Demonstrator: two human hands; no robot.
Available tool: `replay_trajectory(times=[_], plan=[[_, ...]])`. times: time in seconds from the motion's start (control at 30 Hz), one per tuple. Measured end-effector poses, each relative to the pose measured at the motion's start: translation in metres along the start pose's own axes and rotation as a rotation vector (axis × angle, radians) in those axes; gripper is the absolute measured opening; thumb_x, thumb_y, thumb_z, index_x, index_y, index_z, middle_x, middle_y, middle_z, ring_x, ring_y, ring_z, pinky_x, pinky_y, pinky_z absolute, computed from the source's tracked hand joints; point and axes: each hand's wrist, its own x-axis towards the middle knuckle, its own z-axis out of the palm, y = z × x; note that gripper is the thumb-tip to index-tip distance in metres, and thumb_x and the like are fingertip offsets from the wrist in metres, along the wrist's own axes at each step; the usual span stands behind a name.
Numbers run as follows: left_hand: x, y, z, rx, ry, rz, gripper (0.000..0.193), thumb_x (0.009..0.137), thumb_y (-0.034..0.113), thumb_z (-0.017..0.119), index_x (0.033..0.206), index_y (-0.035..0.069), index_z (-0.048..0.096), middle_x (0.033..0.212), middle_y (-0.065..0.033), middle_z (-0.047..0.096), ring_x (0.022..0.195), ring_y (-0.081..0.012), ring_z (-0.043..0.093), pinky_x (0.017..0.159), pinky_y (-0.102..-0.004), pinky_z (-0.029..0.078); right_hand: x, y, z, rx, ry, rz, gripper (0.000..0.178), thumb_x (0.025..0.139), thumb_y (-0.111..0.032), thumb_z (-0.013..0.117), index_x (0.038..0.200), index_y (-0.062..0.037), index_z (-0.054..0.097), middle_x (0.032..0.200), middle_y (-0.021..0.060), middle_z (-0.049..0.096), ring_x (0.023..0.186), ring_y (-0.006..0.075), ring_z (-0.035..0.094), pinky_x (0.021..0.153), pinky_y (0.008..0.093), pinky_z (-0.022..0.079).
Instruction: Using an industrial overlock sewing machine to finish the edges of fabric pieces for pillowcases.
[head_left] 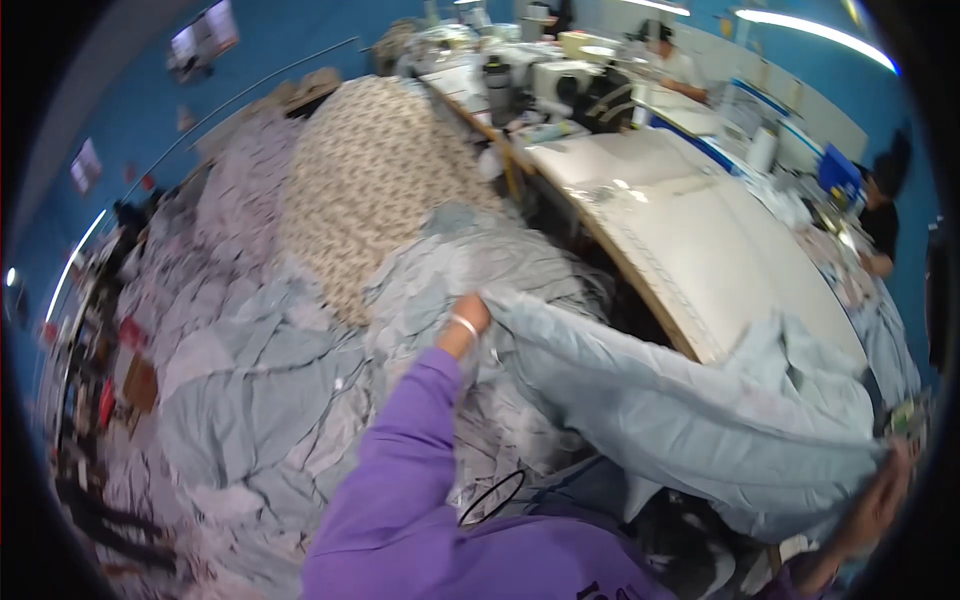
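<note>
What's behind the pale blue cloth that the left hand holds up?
Past the cloth, part of a white table and a heap of fabric show. What lies directly behind the cloth is covered and cannot be seen.

Single fisheye view from the wearer's head, looking down and ahead.
The camera sits close above the purple top [550,560], whose front fills the lower edge; the left hand [470,312] falls near mid-picture, the right hand [880,495] by the lower right rim. The counter [720,270] lies beyond, to the right; the blue wall [285,45] stands farthest, bending along the dark round border.
</note>
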Motion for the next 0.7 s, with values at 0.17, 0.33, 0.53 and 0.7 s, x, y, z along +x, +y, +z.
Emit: replay_trajectory(times=[0.17, 0.33, 0.53, 0.7], plan=[[-0.035, 0.232, -0.159, -1.669, -0.541, 0.617, 0.026, 0.082, 0.016, 0.058, 0.104, 0.002, 0.059, 0.098, -0.0065, 0.063, 0.090, -0.0191, 0.060, 0.080, -0.0330, 0.048, -0.017, -0.043, 0.026, 0.273, -0.325, 0.314, 0.024, 0.094, -0.016, 0.051, 0.107, 0.0012, 0.059, 0.096, 0.0029, 0.059, 0.086, 0.0091, 0.052, 0.077, 0.0205, 0.039], [-0.177, 0.398, -0.201, -1.182, -0.268, 1.461, 0.040, 0.083, 0.010, 0.059, 0.120, -0.001, 0.051, 0.116, -0.0140, 0.056, 0.101, -0.0223, 0.057, 0.085, -0.0341, 0.048, -0.038, -0.071, 0.012, 0.587, -0.023, 0.376, 0.030, 0.092, -0.017, 0.051, 0.117, -0.0014, 0.056, 0.108, 0.0021, 0.059, 0.092, 0.0074, 0.051, 0.081, 0.0225, 0.040], [-0.329, 0.429, -0.128, -0.901, -1.603, 1.936, 0.047, 0.076, 0.016, 0.068, 0.118, 0.001, 0.054, 0.100, -0.0150, 0.060, 0.091, -0.0252, 0.059, 0.082, -0.0333, 0.046, -0.153, -0.046, -0.065, 0.564, 0.088, 0.540, 0.011, 0.081, -0.005, 0.057, 0.090, 0.0013, 0.062, 0.091, 0.0071, 0.061, 0.084, 0.0137, 0.056, 0.081, 0.0264, 0.043], [-0.282, 0.377, -0.043, -0.224, -1.784, 1.532, 0.045, 0.080, 0.020, 0.069, 0.120, 0.006, 0.054, 0.105, -0.0123, 0.060, 0.088, -0.0210, 0.059, 0.078, -0.0326, 0.048, -0.321, -0.028, -0.034, 0.158, -0.010, 0.987, 0.060, 0.078, -0.030, 0.069, 0.127, -0.0055, 0.046, 0.140, 0.0145, 0.032, 0.130, 0.0273, 0.032, 0.103, 0.0383, 0.030]])
